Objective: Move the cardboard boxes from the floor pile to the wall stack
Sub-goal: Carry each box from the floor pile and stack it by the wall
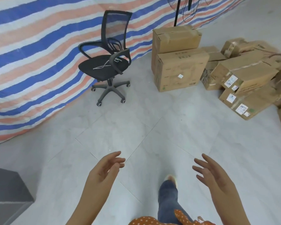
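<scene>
Two cardboard boxes stand stacked near the striped tarpaulin: a large box [179, 71] on the floor and a smaller taped box [175, 39] on top of it. To their right lies a loose pile of several cardboard boxes [243, 78] with white labels. My left hand [105, 169] and my right hand [212, 173] are both held out low over the bare floor, fingers relaxed and spread, holding nothing. Both hands are well short of the boxes.
A black mesh office chair [109, 62] on castors stands left of the stack, with a white cord on its seat. A blue, white and orange striped tarpaulin [31, 62] hangs along the left. A fan stand [178, 12] rises behind the stack. A grey block [5, 192] sits bottom left.
</scene>
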### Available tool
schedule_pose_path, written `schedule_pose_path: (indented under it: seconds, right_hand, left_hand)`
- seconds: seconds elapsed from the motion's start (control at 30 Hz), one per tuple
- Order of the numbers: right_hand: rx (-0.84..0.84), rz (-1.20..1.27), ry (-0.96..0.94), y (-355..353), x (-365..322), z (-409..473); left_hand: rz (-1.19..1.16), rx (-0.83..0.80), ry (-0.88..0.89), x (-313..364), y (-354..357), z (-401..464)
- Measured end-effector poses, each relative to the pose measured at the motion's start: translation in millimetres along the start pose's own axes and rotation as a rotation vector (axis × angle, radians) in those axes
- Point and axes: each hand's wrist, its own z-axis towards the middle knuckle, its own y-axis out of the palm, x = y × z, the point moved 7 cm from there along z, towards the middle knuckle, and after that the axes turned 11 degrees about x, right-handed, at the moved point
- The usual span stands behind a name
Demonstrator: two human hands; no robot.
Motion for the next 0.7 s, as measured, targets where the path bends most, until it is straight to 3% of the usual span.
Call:
schedule_pose_path:
  seconds: [0.47,0.7]
  right_hand:
    - [-0.028,-0.025,-0.062,17.6,-74.4,318.8]
    - [0.005,-0.041,-0.011,45.6,-80.3,425.3]
  left_hand:
    - [-0.108,0.047,0.027,101.5,195.9,230.0]
    - [-0.054,0.061,-0.016,112.4,236.4,331.9]
